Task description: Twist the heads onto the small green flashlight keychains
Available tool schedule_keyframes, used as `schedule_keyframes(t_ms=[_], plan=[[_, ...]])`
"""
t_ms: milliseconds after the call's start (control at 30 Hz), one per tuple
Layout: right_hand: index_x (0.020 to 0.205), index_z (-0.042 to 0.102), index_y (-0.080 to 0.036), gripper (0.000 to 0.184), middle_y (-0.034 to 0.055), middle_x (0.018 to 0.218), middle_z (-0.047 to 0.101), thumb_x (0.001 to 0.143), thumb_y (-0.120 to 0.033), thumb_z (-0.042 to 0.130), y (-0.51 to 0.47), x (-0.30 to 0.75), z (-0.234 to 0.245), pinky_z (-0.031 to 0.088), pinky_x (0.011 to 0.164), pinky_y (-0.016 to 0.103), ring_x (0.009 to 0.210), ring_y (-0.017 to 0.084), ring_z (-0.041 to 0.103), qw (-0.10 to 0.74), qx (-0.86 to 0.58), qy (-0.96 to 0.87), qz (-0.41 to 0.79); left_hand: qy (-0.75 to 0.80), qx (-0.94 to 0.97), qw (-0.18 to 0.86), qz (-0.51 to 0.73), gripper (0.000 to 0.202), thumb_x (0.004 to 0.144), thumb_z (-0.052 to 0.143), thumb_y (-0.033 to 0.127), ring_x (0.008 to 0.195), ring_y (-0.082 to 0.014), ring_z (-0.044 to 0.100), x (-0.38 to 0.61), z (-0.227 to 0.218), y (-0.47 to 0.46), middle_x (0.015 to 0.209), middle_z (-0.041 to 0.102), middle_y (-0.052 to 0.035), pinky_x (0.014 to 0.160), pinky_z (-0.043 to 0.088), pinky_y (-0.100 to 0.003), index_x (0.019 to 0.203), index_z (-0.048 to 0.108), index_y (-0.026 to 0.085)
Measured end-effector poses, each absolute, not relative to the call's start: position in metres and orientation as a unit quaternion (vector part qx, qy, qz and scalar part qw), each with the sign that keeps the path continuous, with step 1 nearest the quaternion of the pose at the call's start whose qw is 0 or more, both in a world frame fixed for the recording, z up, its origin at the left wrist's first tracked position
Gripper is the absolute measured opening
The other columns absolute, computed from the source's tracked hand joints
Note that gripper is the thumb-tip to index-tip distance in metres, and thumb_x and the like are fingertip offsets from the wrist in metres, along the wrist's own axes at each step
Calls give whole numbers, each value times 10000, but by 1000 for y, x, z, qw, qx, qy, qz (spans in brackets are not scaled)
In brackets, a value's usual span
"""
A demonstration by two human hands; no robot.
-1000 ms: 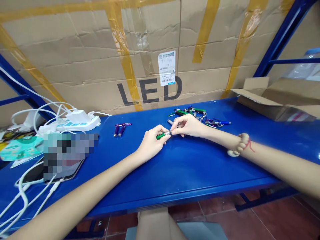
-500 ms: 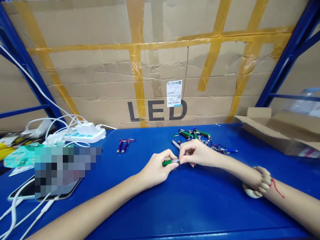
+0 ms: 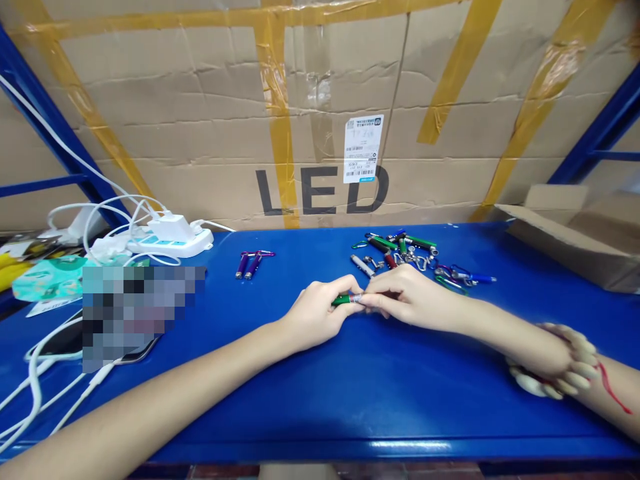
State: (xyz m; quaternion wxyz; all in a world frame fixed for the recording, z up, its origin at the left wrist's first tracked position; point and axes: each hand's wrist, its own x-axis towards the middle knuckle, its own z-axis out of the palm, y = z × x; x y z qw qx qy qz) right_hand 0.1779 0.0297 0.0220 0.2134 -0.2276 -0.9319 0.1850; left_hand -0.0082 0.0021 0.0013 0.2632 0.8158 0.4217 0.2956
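Observation:
My left hand [image 3: 313,317] is closed around a small green keychain flashlight [image 3: 343,300], which lies level with a pale printed label near its right end. My right hand [image 3: 407,297] pinches that right end between thumb and fingers, so the tip is hidden. Just behind my right hand lies a pile of similar flashlights [image 3: 419,243] with carabiner clips, in green, blue, red and black. A silver flashlight [image 3: 362,265] rests at the pile's left edge. Farther left, two purple flashlights [image 3: 248,266] lie side by side, joined to a purple clip.
Everything lies on a blue table [image 3: 320,400]. On the left are a white power strip [image 3: 193,243], white cables and a phone [image 3: 140,350] partly covered by a blurred patch. An open cardboard box [image 3: 575,250] stands at the right. A large taped carton [image 3: 215,133] forms the back.
The view has tilted down and come closer. My right fingers have shifted and now press flatter on the flashlight's end. My left hand keeps its hold.

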Motion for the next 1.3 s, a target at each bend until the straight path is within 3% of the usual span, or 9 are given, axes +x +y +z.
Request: schedule_keyframes(t_ms=[200, 500, 667, 767, 867, 1033, 1200, 1300], plan=[[646, 606, -116, 446, 3, 512, 555, 896, -446, 441, 29, 179, 23, 376, 395, 176, 364, 71, 484, 188, -280, -894, 295, 412, 813, 270, 310, 55, 837, 543, 221, 746, -143, 603, -7, 2, 2, 823, 670, 25, 667, 420, -212, 827, 590, 194], [692, 627, -111, 479, -30, 467, 512, 789, -571, 536, 30, 174, 23, 316, 283, 125, 333, 60, 480, 143, -351, -774, 507, 398, 805, 270, 346, 45, 821, 578, 183, 610, -116, 583, -9, -3, 4, 740, 670, 27, 568, 409, -189, 827, 622, 175], [627, 585, -118, 450, -88, 360, 377, 736, -554, 612, 27, 174, 23, 307, 288, 103, 294, 32, 390, 149, -365, -694, 603, 375, 838, 202, 342, 120, 847, 543, 149, 712, -125, 605, -9, -2, -2, 858, 688, 23, 634, 412, -195, 874, 644, 206], [616, 575, -123, 431, -116, 346, 287, 719, -536, 639, 27, 176, 26, 292, 285, 98, 282, 24, 351, 141, -358, -668, 638, 362, 857, 150, 334, 177, 875, 496, 158, 723, -139, 596, -8, 0, -5, 829, 675, 3, 639, 405, -211, 869, 665, 211], [623, 568, -132, 429, -93, 351, 358, 749, -541, 603, 29, 178, 29, 330, 292, 110, 297, 46, 413, 138, -349, -705, 601, 376, 850, 142, 340, 214, 889, 464, 170, 706, -147, 584, -6, 0, -5, 796, 664, -9, 626, 400, -221, 864, 674, 203], [652, 602, -133, 416, -28, 434, 525, 811, -513, 548, 35, 180, 33, 404, 342, 136, 351, 68, 493, 179, -360, -792, 459, 415, 799, 211, 380, 199, 869, 485, 193, 718, -144, 570, -4, 2, -1, 913, 676, -15, 643, 406, -222, 958, 663, 199], [741, 635, -138, 341, -19, 544, 565, 780, -475, 609, 37, 181, 38, 391, 351, 152, 386, 72, 522, 288, -355, -822, 339, 450, 761, 281, 374, 234, 875, 446, 255, 551, -116, 478, -3, 10, -2, 609, 549, 12, 553, 366, -212, 905, 650, 145], [820, 670, -147, 302, 14, 696, 607, 764, -443, 644, 40, 182, 37, 437, 395, 186, 416, 73, 538, 351, -303, -838, 286, 450, 749, 298, 384, 246, 879, 424, 271, 563, -114, 479, -3, 12, -1, 591, 502, 25, 570, 362, -209, 906, 632, 143]])
